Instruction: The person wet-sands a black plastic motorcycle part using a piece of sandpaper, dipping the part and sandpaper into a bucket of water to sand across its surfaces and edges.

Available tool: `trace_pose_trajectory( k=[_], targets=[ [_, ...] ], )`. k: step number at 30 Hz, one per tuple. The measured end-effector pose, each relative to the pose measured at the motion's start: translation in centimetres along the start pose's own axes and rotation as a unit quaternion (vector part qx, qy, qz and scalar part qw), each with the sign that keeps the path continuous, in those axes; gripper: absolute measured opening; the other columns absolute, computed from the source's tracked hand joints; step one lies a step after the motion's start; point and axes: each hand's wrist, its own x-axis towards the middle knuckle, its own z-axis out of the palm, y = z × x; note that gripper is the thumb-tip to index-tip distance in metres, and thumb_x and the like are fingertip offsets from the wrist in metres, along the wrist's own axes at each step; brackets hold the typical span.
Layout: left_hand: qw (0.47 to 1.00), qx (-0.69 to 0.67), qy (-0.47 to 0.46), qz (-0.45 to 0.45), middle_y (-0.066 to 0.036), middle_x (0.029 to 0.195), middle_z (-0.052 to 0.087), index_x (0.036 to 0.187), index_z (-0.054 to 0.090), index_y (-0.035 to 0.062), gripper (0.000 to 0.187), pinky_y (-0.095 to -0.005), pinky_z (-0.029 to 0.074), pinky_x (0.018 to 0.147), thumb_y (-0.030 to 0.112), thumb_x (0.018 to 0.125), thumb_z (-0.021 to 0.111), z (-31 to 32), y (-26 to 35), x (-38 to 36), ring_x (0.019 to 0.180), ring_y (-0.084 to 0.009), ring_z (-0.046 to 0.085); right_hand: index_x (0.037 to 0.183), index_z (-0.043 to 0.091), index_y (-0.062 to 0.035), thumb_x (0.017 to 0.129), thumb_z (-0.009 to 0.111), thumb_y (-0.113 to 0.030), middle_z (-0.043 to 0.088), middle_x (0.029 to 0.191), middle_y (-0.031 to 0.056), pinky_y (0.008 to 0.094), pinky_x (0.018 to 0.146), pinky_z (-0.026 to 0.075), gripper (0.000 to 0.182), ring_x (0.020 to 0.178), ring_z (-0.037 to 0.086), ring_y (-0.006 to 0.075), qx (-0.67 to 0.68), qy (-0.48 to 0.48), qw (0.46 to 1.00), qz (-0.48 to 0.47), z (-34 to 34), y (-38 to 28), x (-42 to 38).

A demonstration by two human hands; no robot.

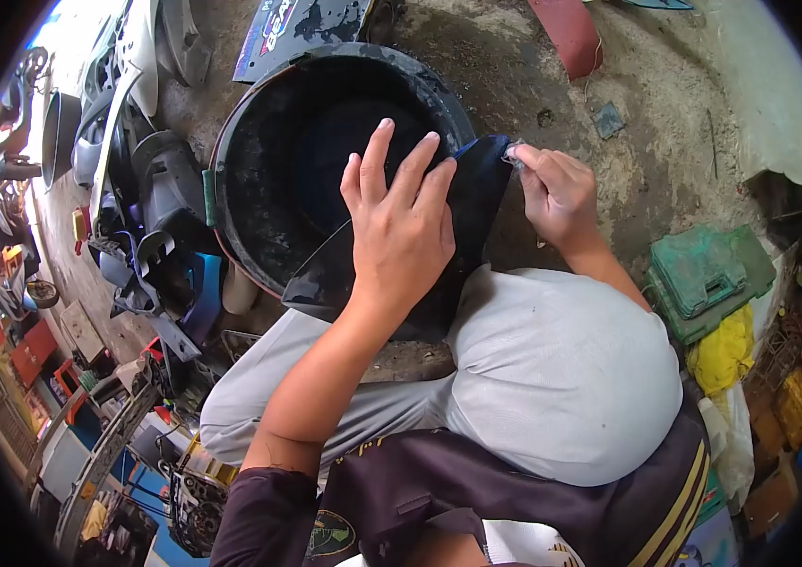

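A dark, glossy, pointed panel (478, 203) leans across the near rim of a round black tub (231, 203), close to my knees. Spread over the panel is my left hand (403, 222), fingers apart and overlapping its face and the tub's opening. At the panel's upper right corner, my right hand (560, 194) is closed, thumb and fingers pinching a small crumpled whitish scrap (514, 153) against the edge. What the scrap is made of I cannot tell. The panel's lower end lies between my legs, partly hidden by my left hand and forearm.
A panel with lettering (301, 33) lies behind the tub. Several dark plastic body parts (169, 180) are heaped at left. On the right sit a green case (698, 274) and a yellow bag (724, 350). A red piece (571, 38) lies at the far side of the concrete floor.
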Motion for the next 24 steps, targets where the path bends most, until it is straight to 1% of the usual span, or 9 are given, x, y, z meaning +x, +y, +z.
trace_pose_trajectory(
  k=[2, 5, 8, 10, 13, 17, 21, 22, 24],
  targets=[
    [1.000, -0.002, 0.000, 0.004, -0.008, 0.148, 0.065, 0.130, 0.078, 0.0161, 0.044, -0.0638, 0.031, 0.122, 0.006, 0.087, 0.077, 0.2, -0.2, 0.0, 0.156, -0.0423, 0.040, 0.117, 0.075, -0.0064, 0.088, 0.076, 0.007, 0.067, 0.078, 0.0105, 0.0412, 0.061, 0.052, 0.032, 0.065, 0.065, 0.0285, 0.026, -0.002, 1.000, -0.010, 0.2, -0.2, -0.2],
    [0.999, 0.004, 0.022, 0.033, -0.007, 0.145, 0.067, 0.124, 0.081, 0.0225, 0.041, -0.0626, 0.032, 0.121, 0.002, 0.090, 0.074, -0.2, 0.0, -0.3, 0.154, -0.0417, 0.044, 0.118, 0.074, -0.0074, 0.086, 0.076, 0.005, 0.066, 0.076, 0.0088, 0.0427, 0.063, 0.053, 0.034, 0.065, 0.066, 0.0297, -0.025, -0.002, 1.000, 0.003, -0.1, -0.4, -0.1],
    [0.999, 0.011, 0.026, 0.034, -0.006, 0.143, 0.068, 0.119, 0.083, 0.0259, 0.040, -0.0618, 0.033, 0.120, 0.000, 0.091, 0.072, -0.1, 0.0, -0.4, 0.152, -0.0412, 0.046, 0.117, 0.074, -0.0042, 0.088, 0.075, 0.008, 0.074, 0.089, 0.0140, 0.0415, 0.066, 0.056, 0.031, 0.071, 0.072, 0.0311, 0.011, -0.016, 1.000, 0.000, 0.0, -0.8, -0.6],
    [0.999, 0.014, 0.025, 0.033, -0.005, 0.143, 0.069, 0.118, 0.083, 0.0250, 0.038, -0.0615, 0.034, 0.119, 0.001, 0.091, 0.073, -0.1, 0.0, -0.3, 0.152, -0.0410, 0.046, 0.116, 0.075, -0.0024, 0.090, 0.074, 0.008, 0.078, 0.094, 0.0163, 0.0410, 0.068, 0.058, 0.027, 0.074, 0.074, 0.0322, 0.038, -0.018, 0.999, 0.004, 0.5, -0.9, -0.8],
    [0.999, 0.009, 0.027, 0.031, -0.005, 0.142, 0.069, 0.117, 0.084, 0.0242, 0.036, -0.0614, 0.034, 0.119, 0.001, 0.091, 0.073, -0.2, 0.2, -0.1, 0.152, -0.0407, 0.046, 0.118, 0.074, -0.0053, 0.088, 0.077, 0.006, 0.070, 0.081, 0.0105, 0.0434, 0.063, 0.053, 0.032, 0.067, 0.069, 0.0312, -0.003, 0.056, 0.998, 0.013, 0.7, 0.4, 0.3],
    [0.999, 0.010, 0.032, 0.031, -0.005, 0.142, 0.069, 0.115, 0.084, 0.0228, 0.035, -0.0615, 0.034, 0.120, 0.000, 0.091, 0.073, 0.0, 0.1, -0.2, 0.152, -0.0403, 0.046, 0.117, 0.075, -0.0066, 0.088, 0.077, 0.003, 0.073, 0.084, 0.0106, 0.0436, 0.064, 0.054, 0.031, 0.068, 0.069, 0.0311, 0.027, -0.029, 0.999, -0.003, 0.3, -0.8, -0.6],
    [0.999, -0.009, 0.030, 0.025, -0.005, 0.142, 0.069, 0.114, 0.083, 0.0203, 0.033, -0.0622, 0.034, 0.120, 0.000, 0.090, 0.074, -0.1, 0.1, -0.2, 0.152, -0.0403, 0.046, 0.117, 0.076, -0.0096, 0.088, 0.076, 0.002, 0.072, 0.085, 0.0093, 0.0428, 0.066, 0.055, 0.031, 0.070, 0.069, 0.0300, 0.001, 0.035, 0.999, 0.022, 0.5, -0.2, 0.0],
    [0.999, -0.012, 0.032, 0.024, -0.005, 0.141, 0.069, 0.113, 0.083, 0.0195, 0.032, -0.0624, 0.034, 0.120, 0.000, 0.089, 0.074, 0.0, 0.0, -0.3, 0.152, -0.0404, 0.046, 0.117, 0.076, -0.0094, 0.090, 0.075, 0.002, 0.073, 0.087, 0.0092, 0.0425, 0.066, 0.055, 0.029, 0.071, 0.070, 0.0299, 0.030, -0.005, 1.000, 0.005, 0.4, -0.7, -0.2],
    [0.999, -0.015, 0.036, 0.025, -0.005, 0.141, 0.068, 0.111, 0.083, 0.0180, 0.030, -0.0628, 0.034, 0.120, 0.000, 0.088, 0.075, 0.1, -0.1, -0.2, 0.153, -0.0406, 0.045, 0.117, 0.076, -0.0087, 0.090, 0.075, 0.002, 0.072, 0.084, 0.0093, 0.0427, 0.065, 0.055, 0.029, 0.070, 0.069, 0.0303, -0.002, -0.019, 1.000, -0.004, 0.0, -0.3, 0.3]
  ],
)
